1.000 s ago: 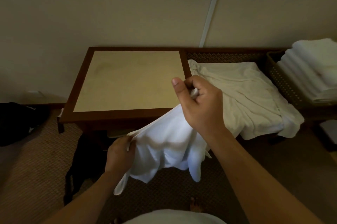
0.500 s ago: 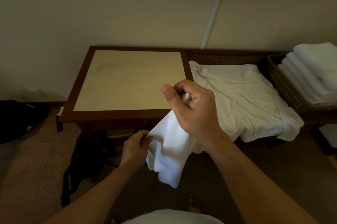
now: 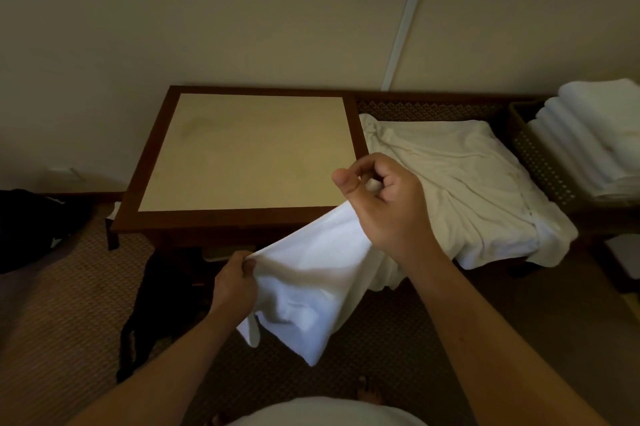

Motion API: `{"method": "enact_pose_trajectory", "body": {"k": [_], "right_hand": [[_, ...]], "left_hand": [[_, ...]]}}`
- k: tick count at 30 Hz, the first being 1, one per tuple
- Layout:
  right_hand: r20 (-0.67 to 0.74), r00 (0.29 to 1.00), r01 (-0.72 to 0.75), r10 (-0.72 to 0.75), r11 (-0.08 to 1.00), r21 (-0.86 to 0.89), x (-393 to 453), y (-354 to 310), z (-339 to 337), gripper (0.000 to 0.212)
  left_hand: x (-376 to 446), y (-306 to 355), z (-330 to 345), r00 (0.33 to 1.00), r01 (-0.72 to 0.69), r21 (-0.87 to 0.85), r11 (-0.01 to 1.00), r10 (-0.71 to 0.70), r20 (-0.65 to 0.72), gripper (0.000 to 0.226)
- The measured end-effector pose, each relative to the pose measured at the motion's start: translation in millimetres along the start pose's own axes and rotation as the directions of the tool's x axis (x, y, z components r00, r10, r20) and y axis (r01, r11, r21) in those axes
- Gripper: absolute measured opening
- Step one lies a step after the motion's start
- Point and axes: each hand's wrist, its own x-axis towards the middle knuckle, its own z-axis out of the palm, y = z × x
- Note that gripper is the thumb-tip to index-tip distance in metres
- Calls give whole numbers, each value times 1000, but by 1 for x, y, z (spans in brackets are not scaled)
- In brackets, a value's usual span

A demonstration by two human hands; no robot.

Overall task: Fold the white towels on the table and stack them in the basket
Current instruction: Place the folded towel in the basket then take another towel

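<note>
A cream wall with a pale vertical strip filled the upper part of the head view, above woven brown carpet. Against the wall stood a square table with a dark wooden frame and a bare tan top. To its right, a heap of rumpled cream-white towels covered a low surface with a woven dark top, one edge drooping over the front. At the far right, a dark wicker basket held a stack of folded white towels that rose above its rim (the basket was cut off by the frame edge).

In front of the table, clear of its top, a person held a white towel in the air. The right hand pinched one end of it between thumb and curled fingers, raised over the table's near right corner. The left hand, lower and nearer the body, gripped the towel's upper edge with its fingers closed round the cloth. Between the two hands the top edge ran taut on a slant, and the rest hung down in loose folds to a point above the carpet.

A dark bag with a trailing strap lay on the floor under the table's front edge, and another dark shape sat at the left margin. Bare toes showed at the bottom.
</note>
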Motion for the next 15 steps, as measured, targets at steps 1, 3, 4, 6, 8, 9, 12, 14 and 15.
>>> {"method": "enact_pose_trajectory", "body": {"k": [1,3,4,6,8,9,12,14,15], "right_hand": [[29,999,-18,18,1000,3,1,2,-2,32],[54,998,-35,35,999,-2,3,14,-10,20],[53,997,-55,55,998,-1,4,22,-15,16],[25,991,-130,130,991,-17,3,43,-26,15],[-50,979,-201,199,979,-33,0,63,-34,17],[-83,972,-224,220,974,-36,-3,72,-36,18],[-171,955,-257,244,965,-58,-13,88,-33,19],[-231,936,-280,265,959,-35,-20,94,-25,18],[-261,924,-294,281,956,-11,-24,96,-21,16]], "left_hand": [[-1,3,-1,1000,3,-25,1000,-4,-25,19],[-2,6,-11,993,-17,-83,996,7,-120,19],[-2,5,-19,984,-40,-103,994,22,-177,18],[7,-2,-38,960,-150,-39,988,136,-246,18],[19,-11,-58,927,-292,120,949,312,-209,19],[25,-13,-67,904,-352,193,916,386,-183,20],[38,-13,-87,835,-414,372,831,509,-208,18],[43,-12,-94,815,-371,433,822,512,-273,13],[45,-12,-95,812,-357,431,829,503,-295,12]]}}
